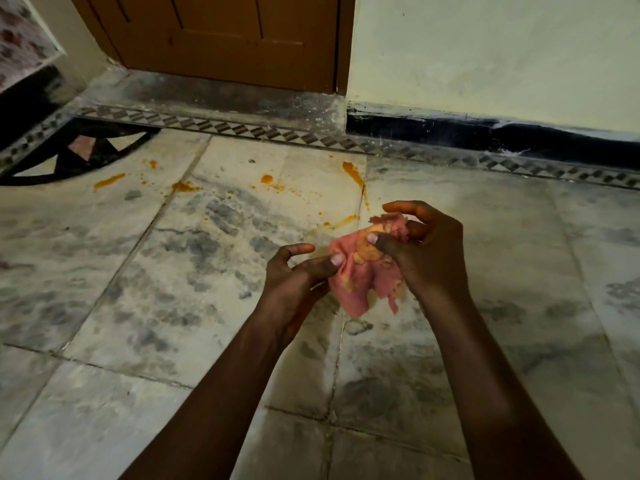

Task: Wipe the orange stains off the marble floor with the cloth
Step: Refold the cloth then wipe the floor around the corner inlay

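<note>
A crumpled pink cloth (pixel 360 271) with an orange smear on it hangs in the air between both hands, above the floor. My left hand (pixel 298 271) pinches its left edge with the thumb. My right hand (pixel 426 251) grips its upper right part, thumb pressed on the smeared patch. Orange stains lie on the marble floor (pixel 173 271) beyond the hands: a long streak (pixel 353 173) along a tile joint, a blob (pixel 266 179), a splash (pixel 183 186), a smear (pixel 109 181) at the left and a thin streak (pixel 341 222) just left of the cloth.
A brown wooden door (pixel 221 36) stands at the back above a dark threshold. A pale wall (pixel 485 57) with a black skirting runs to the right. A patterned border strip (pixel 277 133) crosses the floor; a black inlay motif (pixel 86 150) sits at far left.
</note>
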A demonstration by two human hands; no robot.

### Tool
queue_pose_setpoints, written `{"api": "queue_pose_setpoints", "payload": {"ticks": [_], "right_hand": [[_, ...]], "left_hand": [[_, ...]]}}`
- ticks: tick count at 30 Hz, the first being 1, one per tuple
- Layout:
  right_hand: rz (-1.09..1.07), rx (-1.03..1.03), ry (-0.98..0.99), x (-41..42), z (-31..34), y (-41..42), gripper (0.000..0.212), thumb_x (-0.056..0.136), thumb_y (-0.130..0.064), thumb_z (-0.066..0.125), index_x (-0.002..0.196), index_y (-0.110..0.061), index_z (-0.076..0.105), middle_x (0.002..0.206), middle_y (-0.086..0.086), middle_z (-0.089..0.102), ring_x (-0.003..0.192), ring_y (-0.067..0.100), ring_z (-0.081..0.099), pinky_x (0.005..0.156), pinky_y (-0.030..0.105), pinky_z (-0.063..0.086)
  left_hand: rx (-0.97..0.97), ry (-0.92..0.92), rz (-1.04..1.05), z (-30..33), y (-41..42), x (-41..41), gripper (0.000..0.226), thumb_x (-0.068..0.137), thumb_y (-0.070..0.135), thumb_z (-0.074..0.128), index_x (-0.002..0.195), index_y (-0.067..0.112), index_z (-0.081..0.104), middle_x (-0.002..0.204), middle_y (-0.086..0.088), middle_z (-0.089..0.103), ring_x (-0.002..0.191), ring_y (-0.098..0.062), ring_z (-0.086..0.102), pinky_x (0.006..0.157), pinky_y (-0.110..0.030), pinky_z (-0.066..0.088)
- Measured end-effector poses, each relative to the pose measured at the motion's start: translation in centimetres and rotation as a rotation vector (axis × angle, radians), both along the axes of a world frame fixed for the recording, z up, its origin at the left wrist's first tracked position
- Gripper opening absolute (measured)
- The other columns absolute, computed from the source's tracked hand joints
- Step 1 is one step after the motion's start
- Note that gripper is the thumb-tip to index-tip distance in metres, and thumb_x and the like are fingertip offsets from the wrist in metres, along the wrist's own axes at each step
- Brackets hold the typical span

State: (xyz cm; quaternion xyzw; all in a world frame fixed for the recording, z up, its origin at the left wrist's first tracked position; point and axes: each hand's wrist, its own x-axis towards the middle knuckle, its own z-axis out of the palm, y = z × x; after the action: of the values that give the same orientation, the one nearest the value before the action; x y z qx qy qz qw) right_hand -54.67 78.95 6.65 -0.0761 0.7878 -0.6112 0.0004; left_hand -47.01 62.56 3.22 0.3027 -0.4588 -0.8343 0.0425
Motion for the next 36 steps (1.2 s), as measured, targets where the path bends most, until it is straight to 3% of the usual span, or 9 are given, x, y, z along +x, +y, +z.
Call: {"api": "queue_pose_setpoints", "payload": {"ticks": [5,9,12,16,19,22,26,32,36], "right_hand": [[-0.021,-0.063,-0.034,-0.2,-0.7,0.3,0.042,0.073,0.003,0.091,0.108,-0.015,0.077,0.085,0.002,0.082,0.08,0.023,0.081,0.079,0.054,0.066],[-0.023,-0.138,-0.082,-0.3,-1.3,0.6,0.04,0.073,0.009,0.088,0.108,-0.009,0.077,0.095,0.009,0.082,0.087,0.023,0.081,0.084,0.055,0.065],[0.042,-0.177,-0.187,-0.3,-1.3,0.6,0.058,0.069,0.014,0.089,0.119,-0.013,0.074,0.098,0.01,0.082,0.091,0.024,0.081,0.089,0.049,0.065],[0.12,-0.119,-0.225,-0.1,-1.4,0.2,0.079,0.064,0.022,0.085,0.126,-0.025,0.07,0.095,0.006,0.082,0.091,0.022,0.08,0.087,0.048,0.065],[0.168,-0.067,-0.186,-0.2,-1.6,-0.3,0.081,0.061,0.024,0.085,0.123,-0.027,0.072,0.103,0.009,0.079,0.095,0.025,0.078,0.086,0.048,0.066],[0.192,-0.024,-0.149,-0.2,-1.9,-0.8,0.077,0.059,0.02,0.087,0.116,-0.031,0.074,0.113,0.005,0.075,0.102,0.024,0.075,0.088,0.052,0.064],[0.175,-0.073,-0.192,-0.4,-2.2,-1.1,0.069,0.061,0.017,0.09,0.109,-0.029,0.076,0.111,0.004,0.076,0.103,0.026,0.076,0.086,0.057,0.065],[0.182,-0.112,-0.262,-0.8,-1.8,-1.0,0.077,0.057,0.024,0.088,0.115,-0.024,0.075,0.115,0.007,0.075,0.092,0.019,0.079,0.071,0.044,0.068],[0.244,-0.045,-0.227,-1.7,-1.4,-0.8,0.08,0.054,0.023,0.089,0.111,-0.032,0.077,0.127,0.004,0.069,0.125,0.017,0.065,0.082,0.05,0.066]], "left_hand": [[-0.135,-0.048,0.032,-0.4,-0.2,0.2,0.041,0.083,-0.006,0.082,0.112,0.009,0.057,0.087,-0.021,0.076,0.081,-0.028,0.073,0.076,-0.04,0.064],[-0.201,-0.002,0.04,-0.6,-0.7,0.2,0.031,0.092,-0.011,0.07,0.097,0.012,0.051,0.08,-0.021,0.074,0.077,-0.027,0.07,0.074,-0.041,0.062],[-0.273,0.036,-0.028,-0.5,-0.7,0.2,0.025,0.097,-0.011,0.061,0.088,0.012,0.056,0.073,-0.016,0.068,0.073,-0.024,0.065,0.075,-0.039,0.059],[-0.211,0.029,-0.087,0.2,-1.1,0.2,0.021,0.091,-0.011,0.055,0.093,0.007,0.065,0.089,-0.016,0.071,0.078,-0.025,0.066,0.076,-0.036,0.054],[-0.292,0.037,-0.043,0.3,-1.2,0.1,0.006,0.092,0.002,0.074,0.093,0.007,0.07,0.097,-0.025,0.075,0.085,-0.029,0.071,0.079,-0.043,0.059],[-0.409,0.032,0.047,0.1,-1.2,0.1,0.018,0.083,0.006,0.087,0.088,0.009,0.07,0.093,-0.027,0.077,0.089,-0.034,0.077,0.085,-0.05,0.062],[-0.415,0.039,0.099,0.0,-1.6,0.4,0.021,0.082,-0.001,0.085,0.086,0.013,0.07,0.08,-0.015,0.078,0.077,-0.026,0.075,0.075,-0.042,0.058],[-0.501,0.101,0.094,0.1,-2.2,0.5,0.028,0.081,-0.01,0.08,0.084,0.016,0.071,0.078,0.0,0.071,0.073,-0.017,0.068,0.065,-0.032,0.054],[-0.553,0.131,0.064,0.3,-2.6,0.4,0.036,0.078,-0.013,0.082,0.084,0.022,0.078,0.089,-0.001,0.077,0.087,-0.018,0.071,0.076,-0.034,0.061]]}}
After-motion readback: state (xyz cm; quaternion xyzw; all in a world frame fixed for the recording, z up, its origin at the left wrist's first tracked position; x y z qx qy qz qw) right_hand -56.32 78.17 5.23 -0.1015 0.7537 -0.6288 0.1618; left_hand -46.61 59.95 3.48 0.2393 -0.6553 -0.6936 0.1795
